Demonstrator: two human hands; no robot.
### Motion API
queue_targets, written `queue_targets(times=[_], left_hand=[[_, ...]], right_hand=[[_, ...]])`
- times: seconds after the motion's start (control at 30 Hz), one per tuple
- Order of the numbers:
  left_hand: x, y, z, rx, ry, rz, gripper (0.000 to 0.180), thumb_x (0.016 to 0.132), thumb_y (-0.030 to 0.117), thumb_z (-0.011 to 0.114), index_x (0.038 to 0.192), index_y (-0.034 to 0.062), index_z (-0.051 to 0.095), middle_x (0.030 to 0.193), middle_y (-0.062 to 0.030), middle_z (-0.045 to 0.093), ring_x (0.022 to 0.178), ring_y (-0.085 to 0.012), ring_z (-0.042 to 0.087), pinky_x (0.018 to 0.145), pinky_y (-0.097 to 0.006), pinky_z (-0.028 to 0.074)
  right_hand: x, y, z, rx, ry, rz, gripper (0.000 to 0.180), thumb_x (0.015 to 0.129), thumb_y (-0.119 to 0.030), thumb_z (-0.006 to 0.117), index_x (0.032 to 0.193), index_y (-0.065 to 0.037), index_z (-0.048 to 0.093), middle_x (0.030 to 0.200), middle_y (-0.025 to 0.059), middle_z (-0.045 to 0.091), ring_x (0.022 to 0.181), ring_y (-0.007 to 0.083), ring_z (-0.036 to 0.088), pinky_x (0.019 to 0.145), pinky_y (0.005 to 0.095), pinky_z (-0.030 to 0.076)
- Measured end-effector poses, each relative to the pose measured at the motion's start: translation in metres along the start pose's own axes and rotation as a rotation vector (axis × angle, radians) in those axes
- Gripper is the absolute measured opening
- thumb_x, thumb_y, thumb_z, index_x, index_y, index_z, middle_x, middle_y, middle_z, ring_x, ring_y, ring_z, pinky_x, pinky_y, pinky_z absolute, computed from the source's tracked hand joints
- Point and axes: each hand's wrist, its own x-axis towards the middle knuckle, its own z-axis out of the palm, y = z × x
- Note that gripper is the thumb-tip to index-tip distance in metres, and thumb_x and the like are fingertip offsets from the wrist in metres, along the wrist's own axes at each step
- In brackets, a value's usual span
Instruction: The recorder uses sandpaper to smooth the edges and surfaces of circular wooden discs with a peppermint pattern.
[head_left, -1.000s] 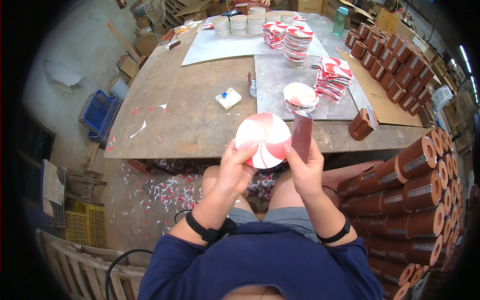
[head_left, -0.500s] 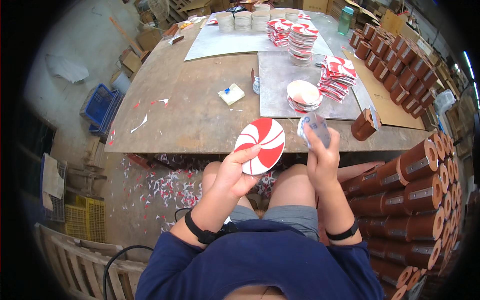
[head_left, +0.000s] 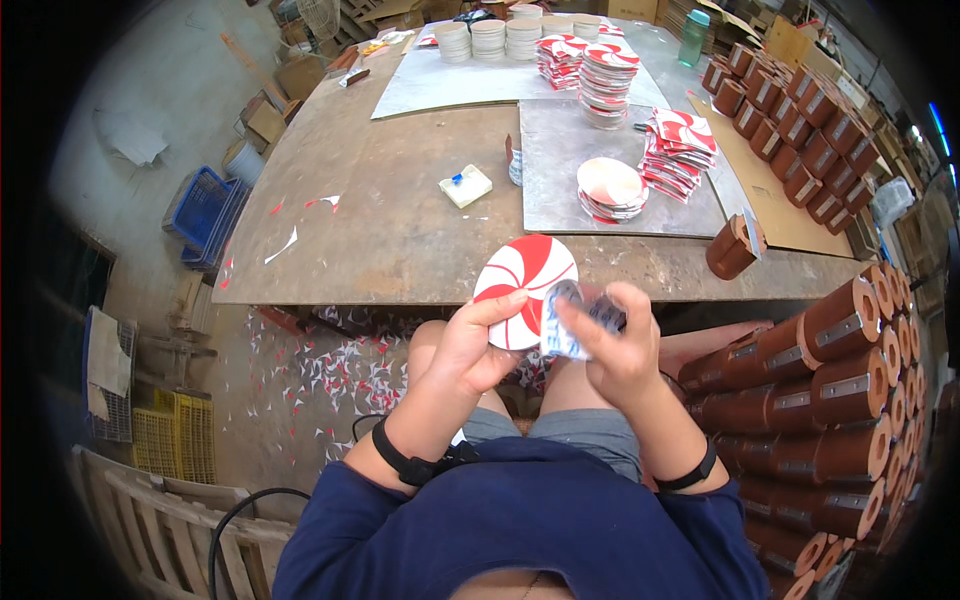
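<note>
My left hand (head_left: 478,345) grips a round disc (head_left: 527,262) faced with a red and white swirl, thumb on its face and fingers behind. At the disc's right edge my right hand (head_left: 622,345) pinches a folded piece of sandpaper (head_left: 562,335), pale with blue print. The sandpaper covers part of the disc's right side; motion blurs it. Both hands are above my lap, just before the table edge. On the grey board beyond lie a short stack of discs (head_left: 612,185) and a pile of square swirl-printed sheets (head_left: 680,150).
A tall stack of swirl discs (head_left: 606,90) and several plain disc stacks (head_left: 488,42) stand farther back. A brown cylinder (head_left: 733,248) sits near the table's right corner; many more brown cylinders (head_left: 840,318) are piled at my right. A yellowish block (head_left: 466,186) lies mid-table. Scraps (head_left: 320,370) litter the floor.
My right hand has moved left and slightly down, bringing the sandpaper from beside the disc to its right edge. The left hand keeps hold of the disc almost in place.
</note>
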Motion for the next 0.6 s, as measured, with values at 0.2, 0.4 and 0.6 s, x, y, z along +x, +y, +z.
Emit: queue_targets(times=[0.2,0.4,0.6], left_hand=[[0.004,-0.004,0.006,0.089,0.017,0.075,0.045,0.08,0.001,0.053,0.121,-0.0048,0.039,0.116,-0.0182,0.051,0.106,-0.027,0.053,0.091,-0.04,0.044],[-0.001,0.001,0.005,0.16,0.039,0.12,0.044,0.077,-0.001,0.056,0.119,-0.0041,0.042,0.111,-0.0173,0.054,0.102,-0.0264,0.055,0.087,-0.04,0.047],[-0.001,0.003,0.002,0.162,0.0,0.074,0.046,0.075,-0.003,0.057,0.118,-0.0052,0.041,0.111,-0.0186,0.054,0.101,-0.0276,0.056,0.087,-0.039,0.047]], right_hand=[[-0.001,0.017,-0.004,-0.11,0.071,0.154,0.042,0.064,-0.001,0.058,0.102,-0.018,0.065,0.089,0.0112,0.047,0.074,0.0276,0.052,0.06,0.0342,0.046],[-0.001,0.023,0.001,-0.203,-0.015,0.188,0.039,0.063,-0.001,0.058,0.097,-0.02,0.067,0.088,0.0098,0.047,0.071,0.0253,0.053,0.058,0.0343,0.046],[0.001,-0.006,-0.007,-0.023,0.023,-0.009,0.039,0.062,-0.001,0.059,0.096,-0.018,0.067,0.089,0.0105,0.048,0.07,0.0261,0.053,0.059,0.0328,0.047]])
